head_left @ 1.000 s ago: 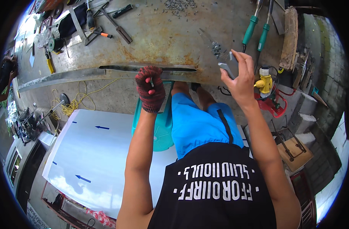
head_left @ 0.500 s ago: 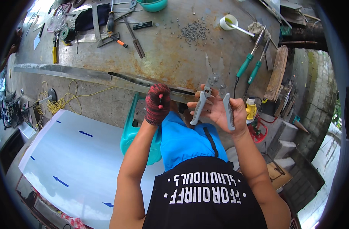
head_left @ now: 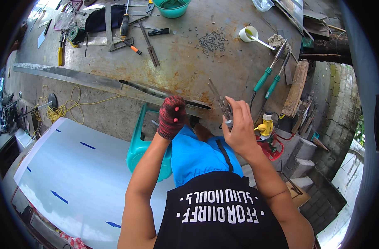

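Observation:
My right hand (head_left: 239, 128) grips grey-handled wire-stripping pliers (head_left: 225, 106), turned nearly edge-on, with their narrow jaws pointing up and left over the table's front edge. Most of the handles are hidden behind my fingers. My left hand (head_left: 171, 117), in a red and black fingerless glove, is closed in a fist just left of the pliers. Whatever it may hold is hidden. Below the fist stands a green plastic stool (head_left: 141, 153). A long metal strip (head_left: 73, 76) runs along the table's near edge.
The rusty metal table (head_left: 173, 70) bears a heap of small metal pieces (head_left: 213, 42), a white cup (head_left: 248, 34), two green-handled soldering irons (head_left: 262, 80), a green bowl (head_left: 171, 9) and a screwdriver (head_left: 124, 27). A yellow bottle-like object (head_left: 265, 128) stands at right; yellow cord (head_left: 67, 112) lies at left.
My right hand has turned over and closed around the pliers, which were spread open across the palm and now show edge-on. My left fist stays nearly in place; the view has shifted slightly.

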Motion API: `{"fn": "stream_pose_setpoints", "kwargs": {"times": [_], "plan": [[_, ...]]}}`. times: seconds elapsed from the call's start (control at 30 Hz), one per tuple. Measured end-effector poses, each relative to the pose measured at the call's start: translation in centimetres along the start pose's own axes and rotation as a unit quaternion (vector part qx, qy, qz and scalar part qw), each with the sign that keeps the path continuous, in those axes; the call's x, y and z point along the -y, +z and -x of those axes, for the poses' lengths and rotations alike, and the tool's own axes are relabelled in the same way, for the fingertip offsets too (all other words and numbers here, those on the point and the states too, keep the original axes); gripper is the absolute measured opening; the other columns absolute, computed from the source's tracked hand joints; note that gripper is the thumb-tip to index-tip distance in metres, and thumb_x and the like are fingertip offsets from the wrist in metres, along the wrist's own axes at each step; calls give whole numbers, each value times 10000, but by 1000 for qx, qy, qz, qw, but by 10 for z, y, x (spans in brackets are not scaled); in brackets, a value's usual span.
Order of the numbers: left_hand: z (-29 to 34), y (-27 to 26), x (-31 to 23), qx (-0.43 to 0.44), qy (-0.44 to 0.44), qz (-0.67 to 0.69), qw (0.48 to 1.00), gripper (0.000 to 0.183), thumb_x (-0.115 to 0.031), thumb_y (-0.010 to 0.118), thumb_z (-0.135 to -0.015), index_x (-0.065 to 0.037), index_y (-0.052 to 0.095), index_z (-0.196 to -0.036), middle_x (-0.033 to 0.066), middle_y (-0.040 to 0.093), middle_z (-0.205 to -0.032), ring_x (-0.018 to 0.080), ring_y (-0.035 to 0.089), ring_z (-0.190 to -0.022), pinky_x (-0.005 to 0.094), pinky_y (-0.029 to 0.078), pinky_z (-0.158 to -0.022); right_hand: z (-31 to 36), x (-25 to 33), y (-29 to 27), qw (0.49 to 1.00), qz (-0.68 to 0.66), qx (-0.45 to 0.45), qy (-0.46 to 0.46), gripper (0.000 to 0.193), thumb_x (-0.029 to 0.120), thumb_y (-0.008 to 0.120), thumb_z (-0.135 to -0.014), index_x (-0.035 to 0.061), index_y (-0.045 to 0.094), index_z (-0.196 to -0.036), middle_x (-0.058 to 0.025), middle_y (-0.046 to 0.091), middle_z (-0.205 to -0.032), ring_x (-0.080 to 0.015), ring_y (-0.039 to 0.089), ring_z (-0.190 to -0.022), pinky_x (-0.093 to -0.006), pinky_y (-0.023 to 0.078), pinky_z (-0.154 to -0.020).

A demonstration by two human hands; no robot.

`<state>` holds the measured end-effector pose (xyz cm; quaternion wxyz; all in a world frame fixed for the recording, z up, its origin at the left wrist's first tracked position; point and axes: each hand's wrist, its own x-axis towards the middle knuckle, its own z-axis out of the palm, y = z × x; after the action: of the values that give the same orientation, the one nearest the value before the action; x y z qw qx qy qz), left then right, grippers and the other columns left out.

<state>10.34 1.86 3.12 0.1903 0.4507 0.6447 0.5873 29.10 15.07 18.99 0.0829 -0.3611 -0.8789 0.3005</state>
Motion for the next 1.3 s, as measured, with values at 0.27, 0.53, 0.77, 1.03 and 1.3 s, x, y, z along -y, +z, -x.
{"fn": "stream_pose_setpoints", "kwargs": {"times": [0.27,0.53,0.77,1.03,1.3], "plan": [[1,-2,1,10,-7,7,1000,172,1,654,-835,-98,624,-973,128,674,-957,347,661,-902,410,535,-814,5,0,-7,997,65,30,-23,746,-37,797,-675,-29,539,-1375,-196,564,-1125,-382,558,-1031,-468,490,-889],[1,-5,0,17,-4,-9,1000,193,0,643,-811,-87,620,-982,136,670,-980,354,663,-918,415,537,-827,0,5,-4,984,158,-13,-78,633,-8,607,-848,-5,522,-1474,-151,559,-1186,-340,548,-1122,-499,434,-1027],[3,-6,0,22,9,-48,999,252,3,655,-801,-94,643,-1033,145,677,-1022,381,670,-972,445,548,-856,2,8,-6,976,197,-18,-89,628,9,610,-866,24,525,-1488,-130,566,-1177,-299,560,-1106,-464,427,-1014],[15,-2,18,18,-11,-15,1000,329,-3,679,-781,-92,633,-1094,149,683,-1056,394,669,-989,451,550,-856,2,11,-7,980,182,10,-85,538,17,607,-881,17,580,-1418,-100,567,-1055,-272,566,-987,-412,437,-884],[9,-2,12,18,-30,4,999,305,-10,667,-761,-84,633,-1054,138,678,-1001,387,661,-931,442,542,-814,-1,10,-7,981,171,6,-89,554,7,606,-874,8,586,-1427,-100,578,-1054,-273,571,-982,-411,441,-887]]}}
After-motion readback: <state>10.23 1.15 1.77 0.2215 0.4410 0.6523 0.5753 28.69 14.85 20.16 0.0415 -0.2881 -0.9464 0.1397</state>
